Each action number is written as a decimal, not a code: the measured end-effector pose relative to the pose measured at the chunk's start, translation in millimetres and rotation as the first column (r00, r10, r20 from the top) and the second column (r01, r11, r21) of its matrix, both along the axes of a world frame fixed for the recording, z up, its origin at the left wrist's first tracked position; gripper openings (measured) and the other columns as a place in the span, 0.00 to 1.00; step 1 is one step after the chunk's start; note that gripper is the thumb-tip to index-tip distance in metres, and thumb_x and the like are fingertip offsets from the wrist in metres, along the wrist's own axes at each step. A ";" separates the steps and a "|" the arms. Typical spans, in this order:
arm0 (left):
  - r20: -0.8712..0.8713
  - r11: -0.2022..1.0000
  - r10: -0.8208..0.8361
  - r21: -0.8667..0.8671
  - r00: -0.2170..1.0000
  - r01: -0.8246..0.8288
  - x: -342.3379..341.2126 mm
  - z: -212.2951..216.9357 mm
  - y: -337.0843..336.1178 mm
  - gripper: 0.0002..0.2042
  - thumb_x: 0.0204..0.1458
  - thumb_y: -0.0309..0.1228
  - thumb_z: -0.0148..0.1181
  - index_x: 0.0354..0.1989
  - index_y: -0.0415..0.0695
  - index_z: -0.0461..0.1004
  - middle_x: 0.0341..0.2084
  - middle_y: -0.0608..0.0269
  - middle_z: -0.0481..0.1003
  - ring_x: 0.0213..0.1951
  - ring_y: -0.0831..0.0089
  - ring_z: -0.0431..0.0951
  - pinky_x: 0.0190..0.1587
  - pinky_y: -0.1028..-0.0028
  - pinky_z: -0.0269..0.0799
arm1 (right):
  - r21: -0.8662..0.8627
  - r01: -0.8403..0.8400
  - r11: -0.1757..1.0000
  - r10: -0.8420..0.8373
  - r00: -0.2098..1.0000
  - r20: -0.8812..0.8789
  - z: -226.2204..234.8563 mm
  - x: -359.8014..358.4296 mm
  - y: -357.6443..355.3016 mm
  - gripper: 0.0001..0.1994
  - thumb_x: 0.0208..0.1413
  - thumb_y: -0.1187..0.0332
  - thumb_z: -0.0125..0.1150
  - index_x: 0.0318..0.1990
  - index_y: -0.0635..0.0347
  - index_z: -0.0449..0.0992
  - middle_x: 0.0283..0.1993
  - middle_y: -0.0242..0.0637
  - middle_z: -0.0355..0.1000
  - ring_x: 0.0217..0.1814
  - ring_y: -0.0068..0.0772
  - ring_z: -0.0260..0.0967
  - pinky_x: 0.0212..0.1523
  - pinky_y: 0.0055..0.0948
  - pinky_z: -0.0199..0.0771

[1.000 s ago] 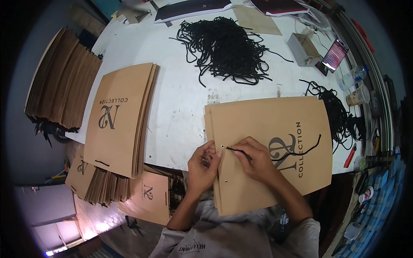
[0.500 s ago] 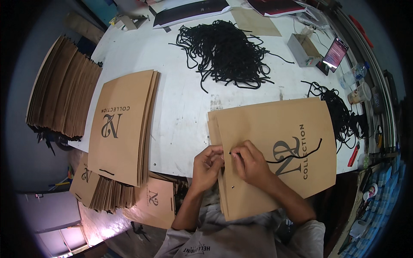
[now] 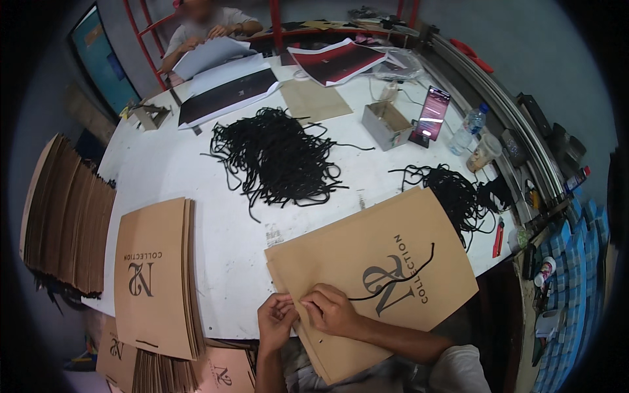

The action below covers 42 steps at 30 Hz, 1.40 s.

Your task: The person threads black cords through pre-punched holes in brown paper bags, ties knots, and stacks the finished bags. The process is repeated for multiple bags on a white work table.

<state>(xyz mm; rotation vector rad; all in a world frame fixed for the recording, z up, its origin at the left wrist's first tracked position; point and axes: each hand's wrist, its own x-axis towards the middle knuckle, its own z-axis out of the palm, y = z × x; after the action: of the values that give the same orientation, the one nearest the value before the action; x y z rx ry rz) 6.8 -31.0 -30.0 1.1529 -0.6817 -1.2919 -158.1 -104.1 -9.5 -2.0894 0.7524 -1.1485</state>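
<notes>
A flat brown paper bag (image 3: 419, 223) with dark printing lies slanted at the table's front edge, over at least one more like it. Across its face runs a loose black cord (image 3: 393, 285), passing beneath my right hand (image 3: 329, 310). That hand's fingers are pinched together on the cord close to the bag's left edge; a small hole shows in the paper below them. My left hand (image 3: 276, 319) is at the same edge, its fingertips curled and closed against the opening, and what they grip is hidden.
A big heap of black cords (image 3: 278, 157) lies mid-table, a smaller cord pile (image 3: 452, 196) at right by a red cutter (image 3: 498, 237). Stacked bags (image 3: 154, 275) stand left. Beyond are a box (image 3: 386, 124), phone (image 3: 432, 114), bottle (image 3: 469, 128), and a person handling sheets (image 3: 213, 56).
The view has tilted up, bringing the far side and a person there into sight. Both hands stay at the bag's left edge, in nearly the same pose.
</notes>
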 end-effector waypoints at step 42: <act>-0.050 0.981 -0.071 0.177 0.996 0.079 11.1 36.2 24.6 0.37 0.67 0.58 0.48 0.61 0.29 0.71 0.31 0.51 0.80 0.29 0.63 0.83 0.28 0.66 0.83 | 0.197 -0.009 0.980 -0.014 0.993 0.113 -6.0 -2.9 26.6 0.07 0.54 0.72 0.68 0.40 0.60 0.82 0.48 0.41 0.69 0.51 0.43 0.69 0.55 0.43 0.66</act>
<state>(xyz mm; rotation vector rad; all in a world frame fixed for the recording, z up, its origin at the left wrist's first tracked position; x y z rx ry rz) 17.9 -6.4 6.2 1.2493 -0.5909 -1.4618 -160.9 -77.5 -15.5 -1.8437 0.7814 -1.1356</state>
